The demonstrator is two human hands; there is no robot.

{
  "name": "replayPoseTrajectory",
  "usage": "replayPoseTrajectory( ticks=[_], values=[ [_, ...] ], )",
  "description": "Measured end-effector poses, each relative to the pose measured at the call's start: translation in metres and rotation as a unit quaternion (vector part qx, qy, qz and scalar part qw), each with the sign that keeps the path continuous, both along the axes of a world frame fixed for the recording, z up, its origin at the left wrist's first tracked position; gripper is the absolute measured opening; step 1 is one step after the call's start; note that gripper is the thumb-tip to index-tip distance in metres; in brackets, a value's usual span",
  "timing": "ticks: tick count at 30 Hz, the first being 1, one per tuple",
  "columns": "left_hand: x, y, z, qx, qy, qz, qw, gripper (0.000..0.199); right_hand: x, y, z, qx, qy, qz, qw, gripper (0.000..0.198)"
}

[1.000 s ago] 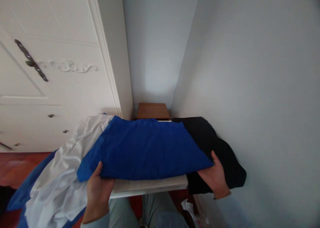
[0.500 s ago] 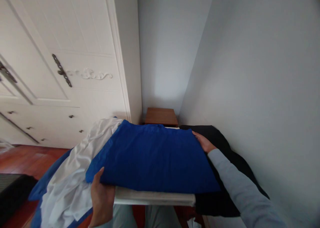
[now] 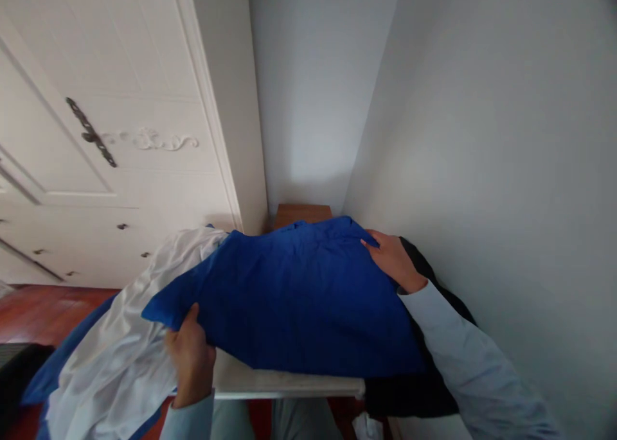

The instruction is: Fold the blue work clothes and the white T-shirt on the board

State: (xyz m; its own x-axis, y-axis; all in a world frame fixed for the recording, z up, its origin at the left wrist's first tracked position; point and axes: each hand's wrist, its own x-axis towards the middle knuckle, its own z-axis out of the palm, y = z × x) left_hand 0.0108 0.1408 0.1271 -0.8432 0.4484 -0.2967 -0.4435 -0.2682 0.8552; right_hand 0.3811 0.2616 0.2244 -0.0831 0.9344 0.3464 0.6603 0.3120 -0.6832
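A blue cloth [image 3: 299,299] lies spread over a white-topped surface [image 3: 289,383] in front of me, its left corner and far right edge raised. My left hand [image 3: 193,353] is closed on the near left edge, thumb on top. At the far right corner my right hand [image 3: 393,257] pinches the cloth between thumb and fingers. To the left, a crumpled white cloth [image 3: 125,324] drapes down, with more blue fabric [image 3: 67,350] under it. Black fabric [image 3: 409,395] lies beneath the blue cloth on the right. I cannot tell what kind of item the blue cloth is.
A white wardrobe [image 3: 159,196] with dark handles stands at the left. Behind the cloth is a brown wooden top [image 3: 303,214]. Grey walls [image 3: 482,138] close off the back and right. A dark object [image 3: 22,376] rests on the reddish floor [image 3: 53,315].
My left hand has raised the cloth's left corner slightly. The right hand has taken hold of the far right corner and lifted it, folding the edge. The view has shifted a little to the right.
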Motion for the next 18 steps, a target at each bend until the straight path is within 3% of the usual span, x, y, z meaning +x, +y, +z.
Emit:
replayPoseTrajectory(
  ticks=[4,8,11,15,18],
  values=[
    [0.043,0.027,0.036,0.061,0.036,-0.025,0.997,0.024,0.026,-0.051,0.050,0.097,-0.081,-0.040,0.991,0.035],
    [0.088,0.065,0.049,0.076,0.033,-0.105,0.991,0.017,0.055,-0.118,0.062,0.142,-0.100,-0.152,0.973,0.040],
    [0.120,0.099,0.052,0.066,0.012,-0.179,0.982,0.014,0.070,-0.173,0.042,0.114,-0.087,-0.265,0.954,0.045],
    [0.165,0.140,0.054,0.018,0.005,-0.313,0.950,0.012,0.082,-0.234,-0.001,0.002,-0.015,-0.389,0.921,0.055],
    [0.196,0.163,0.051,-0.006,0.020,-0.378,0.926,0.015,0.091,-0.266,-0.033,-0.095,0.050,-0.463,0.880,0.062]
  ],
)
